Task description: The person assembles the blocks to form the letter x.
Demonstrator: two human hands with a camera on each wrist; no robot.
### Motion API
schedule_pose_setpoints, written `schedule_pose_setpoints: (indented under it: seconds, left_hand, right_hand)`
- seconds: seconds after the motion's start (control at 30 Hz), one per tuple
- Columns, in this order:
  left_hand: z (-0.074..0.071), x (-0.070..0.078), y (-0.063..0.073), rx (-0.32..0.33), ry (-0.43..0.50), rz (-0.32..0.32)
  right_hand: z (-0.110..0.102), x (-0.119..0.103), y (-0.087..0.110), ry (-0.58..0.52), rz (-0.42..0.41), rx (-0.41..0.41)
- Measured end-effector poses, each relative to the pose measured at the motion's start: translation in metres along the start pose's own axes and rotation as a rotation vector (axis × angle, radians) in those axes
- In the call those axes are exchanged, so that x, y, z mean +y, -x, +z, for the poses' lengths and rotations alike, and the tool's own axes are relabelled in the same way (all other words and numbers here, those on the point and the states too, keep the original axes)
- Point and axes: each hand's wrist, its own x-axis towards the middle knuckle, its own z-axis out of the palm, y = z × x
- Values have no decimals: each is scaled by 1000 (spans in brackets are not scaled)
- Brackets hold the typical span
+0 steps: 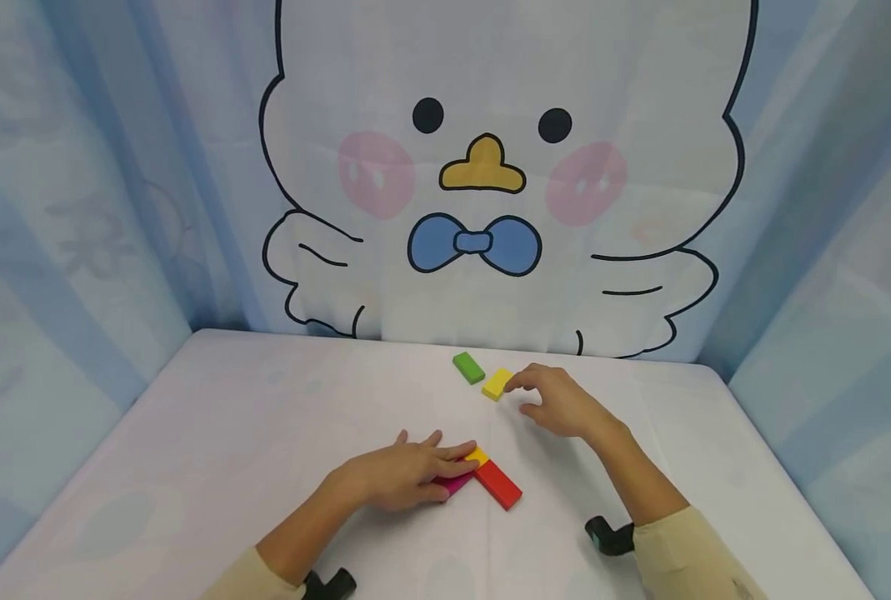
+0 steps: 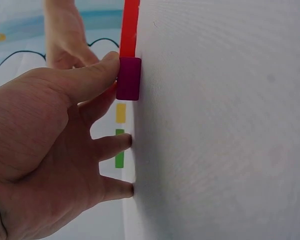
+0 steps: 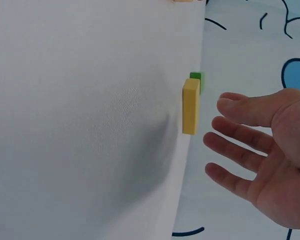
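White table (image 1: pixel 212 433), left hand (image 1: pixel 407 471) touching magenta block (image 2: pixel 129 80), right hand (image 1: pixel 561 402) near yellow block (image 1: pixel 495 385)

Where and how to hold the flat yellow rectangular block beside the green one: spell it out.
The flat yellow rectangular block is probably best pinched mid-length across its two long sides, from above and the right, where the right-hand grip hovers. It lies flat, leaving thin sides exposed, while the flat green rectangular block sits close on the left.

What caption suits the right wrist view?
Right hand near a yellow block, a green block just beyond.
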Motion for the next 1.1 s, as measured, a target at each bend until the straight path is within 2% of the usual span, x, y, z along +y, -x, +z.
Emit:
schedule_pose_setpoints:
  seconds: [0.3, 0.53, 0.8, 1.1]
  left_hand:
    - [2, -1, -4, 1, -5, 1]
    - [0, -2, -2, 3, -4, -3]
    - [0, -3, -2, 0, 5, 10]
    - [-1, -2, 0, 5, 11, 9]
  right_hand:
    - [7, 14, -19, 1, -15, 13]
    - [13, 19, -37, -49, -34, 23]
    - [16, 24, -51, -56, -62, -8]
    - [19, 28, -61, -124, -84, -29]
